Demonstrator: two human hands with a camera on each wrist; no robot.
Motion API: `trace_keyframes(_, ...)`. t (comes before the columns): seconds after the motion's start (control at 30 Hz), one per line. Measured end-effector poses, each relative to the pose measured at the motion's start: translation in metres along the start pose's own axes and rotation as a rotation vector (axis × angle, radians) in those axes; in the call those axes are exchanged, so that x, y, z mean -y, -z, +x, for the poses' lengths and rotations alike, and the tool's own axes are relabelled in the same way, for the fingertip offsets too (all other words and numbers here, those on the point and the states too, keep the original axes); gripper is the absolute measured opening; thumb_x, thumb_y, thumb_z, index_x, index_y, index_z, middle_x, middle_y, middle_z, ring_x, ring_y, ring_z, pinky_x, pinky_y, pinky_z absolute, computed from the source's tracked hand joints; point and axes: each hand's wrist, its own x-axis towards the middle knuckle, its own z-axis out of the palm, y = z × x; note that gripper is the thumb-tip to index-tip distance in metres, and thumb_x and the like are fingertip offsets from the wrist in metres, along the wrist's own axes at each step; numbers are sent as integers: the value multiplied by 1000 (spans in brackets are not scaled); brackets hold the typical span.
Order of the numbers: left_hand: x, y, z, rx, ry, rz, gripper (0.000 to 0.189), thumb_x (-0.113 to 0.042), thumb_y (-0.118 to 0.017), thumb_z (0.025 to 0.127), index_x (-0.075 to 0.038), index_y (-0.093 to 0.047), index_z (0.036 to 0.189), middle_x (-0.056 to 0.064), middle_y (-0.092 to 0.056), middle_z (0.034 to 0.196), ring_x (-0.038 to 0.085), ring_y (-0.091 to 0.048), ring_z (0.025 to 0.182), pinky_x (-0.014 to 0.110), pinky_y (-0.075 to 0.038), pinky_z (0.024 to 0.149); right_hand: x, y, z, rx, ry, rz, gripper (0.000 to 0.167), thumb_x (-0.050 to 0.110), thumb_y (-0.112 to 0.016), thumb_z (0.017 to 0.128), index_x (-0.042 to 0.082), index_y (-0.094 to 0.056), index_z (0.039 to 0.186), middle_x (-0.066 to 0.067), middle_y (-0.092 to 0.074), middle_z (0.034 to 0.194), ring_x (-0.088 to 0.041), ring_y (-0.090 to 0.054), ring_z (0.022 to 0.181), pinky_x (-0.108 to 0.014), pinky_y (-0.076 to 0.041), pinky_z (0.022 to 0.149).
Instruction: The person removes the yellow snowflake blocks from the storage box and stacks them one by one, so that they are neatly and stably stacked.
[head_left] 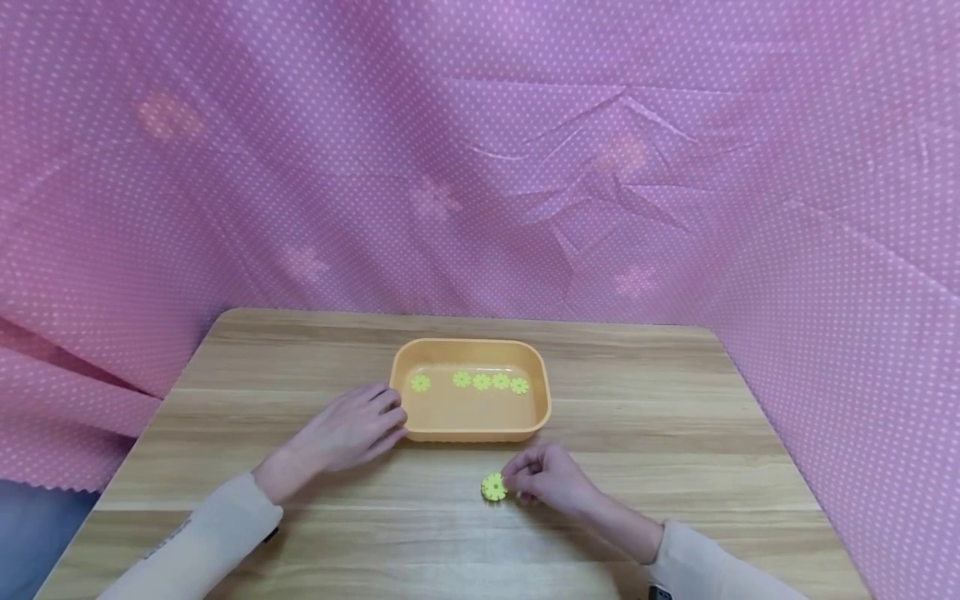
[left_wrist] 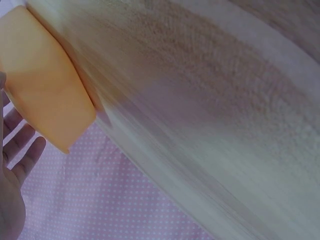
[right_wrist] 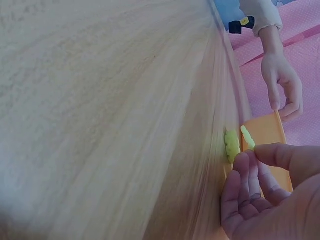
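Observation:
A shallow orange plastic bin [head_left: 471,435] has several yellow-green flower-shaped discs [head_left: 482,382] lying on its floor. My left hand [head_left: 358,428] holds the bin's left end by the rim, thumb on one side of the wall and fingers on the other. Nearer the front, my right hand [head_left: 553,478] pinches one flower-shaped disc [right_wrist: 247,137] between thumb and fingertips. Seen from the right wrist, this disc is tilted and apart from a short stack of the same discs [right_wrist: 231,146] on the table. From the head, the held disc overlaps that stack.
The bin stands on a wood-grain table [head_left: 645,392], back of the middle. Pink dotted cloth [head_left: 480,208] hangs behind the table and along both sides. Dark bands show at both sleeve cuffs [head_left: 663,542].

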Motion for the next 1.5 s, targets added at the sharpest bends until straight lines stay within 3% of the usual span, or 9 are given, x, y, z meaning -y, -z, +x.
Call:
trace_keyframes(0.63, 2, -3, -2, -5, 7, 0, 15, -29, -80, 91, -19, -70, 97, 0, -64, 98, 17, -59, 92, 34, -59, 86, -1, -1, 8, 2, -8, -108, 15, 4, -74, 91, -8, -75, 101, -16, -76, 81, -9, -61, 60, -21, -54, 53)
trace_keyframes(0.93, 1, -2, -1, 4, 12, -1, 16, -30, -79, 92, -18, -71, 97, 0, -65, 99, 17, -60, 93, 35, -60, 87, -2, -1, 10, 4, -12, -109, 12, 3, -74, 91, -6, -76, 98, -6, -74, 76, -10, -61, 59, -21, -52, 53)
trace_keyframes(1.5, 4, -4, -1, -17, 4, -10, 16, -30, -80, 91, -18, -71, 96, 0, -65, 97, 17, -60, 91, 35, -60, 86, -1, -1, 11, -6, -16, -101, 12, 3, -73, 91, -6, -75, 98, -7, -75, 78, -10, -60, 58, -21, -52, 53)
